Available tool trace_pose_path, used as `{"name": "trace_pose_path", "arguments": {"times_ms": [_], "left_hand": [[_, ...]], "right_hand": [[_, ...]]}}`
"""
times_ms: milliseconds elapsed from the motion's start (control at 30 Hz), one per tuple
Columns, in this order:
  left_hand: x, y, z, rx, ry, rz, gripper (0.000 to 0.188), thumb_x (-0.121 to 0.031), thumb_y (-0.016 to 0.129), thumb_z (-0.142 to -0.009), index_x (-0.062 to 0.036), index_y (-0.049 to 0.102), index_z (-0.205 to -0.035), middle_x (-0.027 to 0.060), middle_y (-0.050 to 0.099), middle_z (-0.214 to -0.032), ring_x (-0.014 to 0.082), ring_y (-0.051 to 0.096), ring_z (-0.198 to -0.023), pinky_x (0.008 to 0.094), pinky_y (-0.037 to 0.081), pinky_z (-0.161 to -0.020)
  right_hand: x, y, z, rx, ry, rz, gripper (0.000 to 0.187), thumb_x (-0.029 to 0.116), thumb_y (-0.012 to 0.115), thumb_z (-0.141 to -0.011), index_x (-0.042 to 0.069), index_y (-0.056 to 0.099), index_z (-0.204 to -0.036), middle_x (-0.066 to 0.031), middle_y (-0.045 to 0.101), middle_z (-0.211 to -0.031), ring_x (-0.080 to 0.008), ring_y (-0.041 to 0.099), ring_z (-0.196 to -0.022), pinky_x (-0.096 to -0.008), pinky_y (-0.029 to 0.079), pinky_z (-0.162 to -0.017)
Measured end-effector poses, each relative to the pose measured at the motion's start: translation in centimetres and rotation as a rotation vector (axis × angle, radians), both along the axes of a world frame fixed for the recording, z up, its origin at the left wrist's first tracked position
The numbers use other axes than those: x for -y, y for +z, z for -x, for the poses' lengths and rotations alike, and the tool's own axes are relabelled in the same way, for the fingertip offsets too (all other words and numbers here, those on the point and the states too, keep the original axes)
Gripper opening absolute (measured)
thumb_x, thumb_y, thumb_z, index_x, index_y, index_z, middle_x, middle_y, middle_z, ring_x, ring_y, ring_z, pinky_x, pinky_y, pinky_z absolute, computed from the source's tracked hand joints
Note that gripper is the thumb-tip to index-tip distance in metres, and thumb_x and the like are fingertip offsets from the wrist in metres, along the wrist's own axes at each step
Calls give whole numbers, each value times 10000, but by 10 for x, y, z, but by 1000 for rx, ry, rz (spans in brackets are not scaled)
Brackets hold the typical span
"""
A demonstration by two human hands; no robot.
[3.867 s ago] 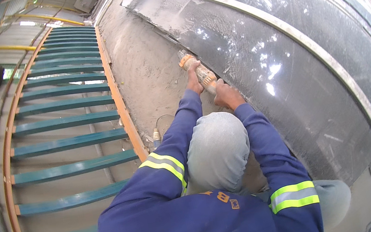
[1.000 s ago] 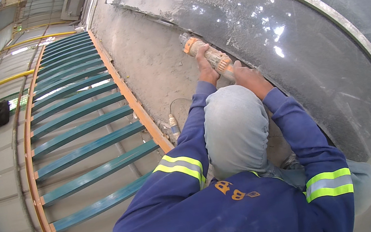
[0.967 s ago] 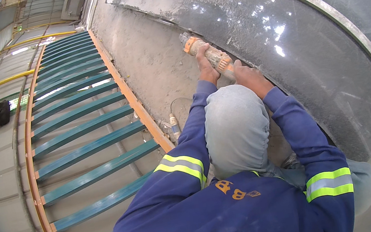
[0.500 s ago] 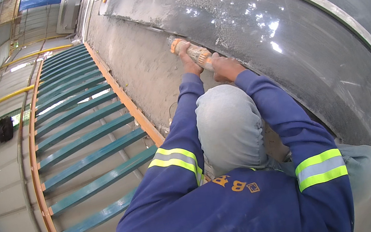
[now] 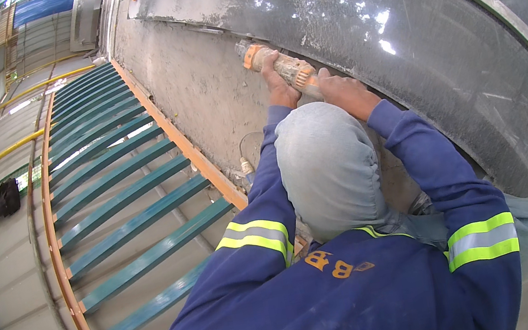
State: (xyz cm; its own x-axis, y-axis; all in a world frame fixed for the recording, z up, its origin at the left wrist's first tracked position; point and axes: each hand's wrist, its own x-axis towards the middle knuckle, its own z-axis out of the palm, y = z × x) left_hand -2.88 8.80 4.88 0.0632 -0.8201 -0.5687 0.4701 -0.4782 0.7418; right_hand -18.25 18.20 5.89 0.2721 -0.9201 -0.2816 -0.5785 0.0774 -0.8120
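Observation:
A dust-coated power tool with a long body and orange bands is held in both my hands, tilted from upper left to lower right. My left hand wraps round its middle, near the front orange band. My right hand grips its rear end, and that end is partly hidden by the fingers. The tool's greyish tip points toward the seam between the dusty concrete ledge and the dark glossy panel. Whether the tip touches anything, I cannot tell.
My bent knee in pale denim rises between my arms. Left of the ledge lies a long ladder-like frame with teal slats and orange-brown rails. A cable connector rests by my left forearm. A black bag lies far left.
My hands and the power tool have shifted slightly right in the view, still gripped the same way. The cable connector beside my left forearm has come into sight.

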Motion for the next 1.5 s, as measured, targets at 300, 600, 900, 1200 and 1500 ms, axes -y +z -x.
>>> {"name": "trace_pose_path", "arguments": {"times_ms": [300, 600, 900, 1200, 1500], "left_hand": [[22, -27, -26, -2, -18, 13, 467, -351, 652, -795, -61, 483, -1119, 162, 572, -916, 330, 618, -789, 483, 554, -717], [57, -44, -55, 46, -44, -13, 432, -366, 667, -762, -73, 511, -1039, 127, 576, -839, 322, 621, -717, 470, 556, -670], [6, -13, -7, -20, -6, 8, 365, -322, 662, -789, -71, 512, -1008, 126, 577, -824, 303, 621, -706, 467, 563, -664], [3, -16, -6, -10, -6, 34, 384, -339, 656, -800, -64, 497, -1015, 129, 557, -836, 297, 620, -724, 460, 553, -642], [52, -42, -44, 40, -62, 13, 384, -343, 665, -767, -112, 520, -1038, 102, 573, -865, 299, 617, -742, 471, 553, -682]], "right_hand": [[16, -10, -12, -37, 13, 18, 460, 134, 746, -729, -31, 488, -1071, -291, 693, -1032, -415, 701, -989, -466, 562, -839], [46, -18, -42, -49, -2, -10, 490, 114, 712, -753, -41, 491, -1161, -263, 695, -1080, -395, 695, -1033, -457, 554, -869], [4, -6, -4, -42, 11, -18, 439, 190, 717, -784, -21, 470, -1080, -302, 688, -1031, -429, 695, -988, -489, 554, -840], [-2, -8, 0, -24, 18, 43, 411, 219, 707, -817, -12, 438, -1024, -334, 681, -955, -472, 689, -934, -514, 558, -785], [45, -14, -31, -60, 17, -60, 515, 113, 729, -741, -44, 482, -1165, -250, 699, -1072, -388, 698, -1022, -441, 561, -860]]}}
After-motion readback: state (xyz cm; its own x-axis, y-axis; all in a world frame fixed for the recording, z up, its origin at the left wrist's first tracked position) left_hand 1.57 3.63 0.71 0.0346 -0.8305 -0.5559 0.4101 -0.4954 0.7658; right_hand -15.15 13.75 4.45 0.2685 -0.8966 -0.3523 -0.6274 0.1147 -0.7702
